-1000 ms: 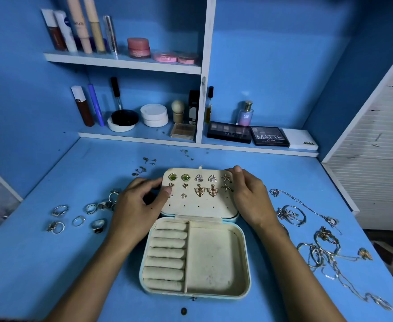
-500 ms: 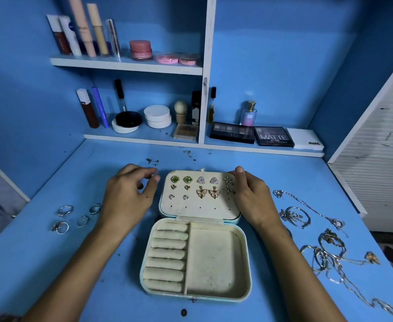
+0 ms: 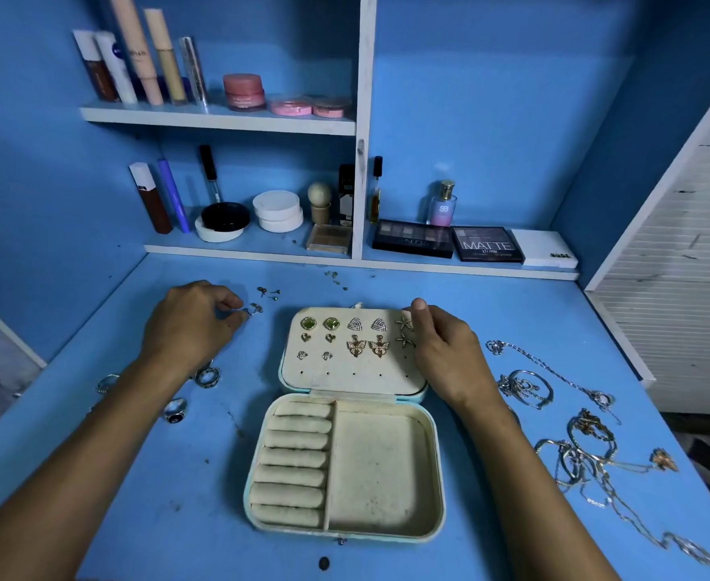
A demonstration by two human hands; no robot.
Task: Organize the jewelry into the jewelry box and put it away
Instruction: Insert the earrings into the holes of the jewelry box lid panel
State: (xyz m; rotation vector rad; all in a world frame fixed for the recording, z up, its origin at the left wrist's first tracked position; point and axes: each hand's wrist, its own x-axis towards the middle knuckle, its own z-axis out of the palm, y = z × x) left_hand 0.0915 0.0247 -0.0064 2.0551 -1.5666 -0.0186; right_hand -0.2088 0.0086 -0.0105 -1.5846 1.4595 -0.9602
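The cream jewelry box lies open in the middle of the blue desk. Its lid panel holds several earring pairs, including the butterfly earrings. My right hand grips the lid's right edge, thumb at its far corner. My left hand is left of the box, thumb and forefinger pinched on a small earring lying on the desk. More loose earrings lie just beyond. Rings lie by my left forearm. Necklaces and bracelets are spread on the right.
Two shelves at the back carry cosmetics: tubes, jars, eyeshadow palettes and a perfume bottle. A white slatted panel bounds the desk on the right. Tiny studs lie near the shelf's foot.
My left hand left the lid's left edge and moved up and to the left, onto the loose earrings. The right hand stays on the lid. The camera shifted slightly.
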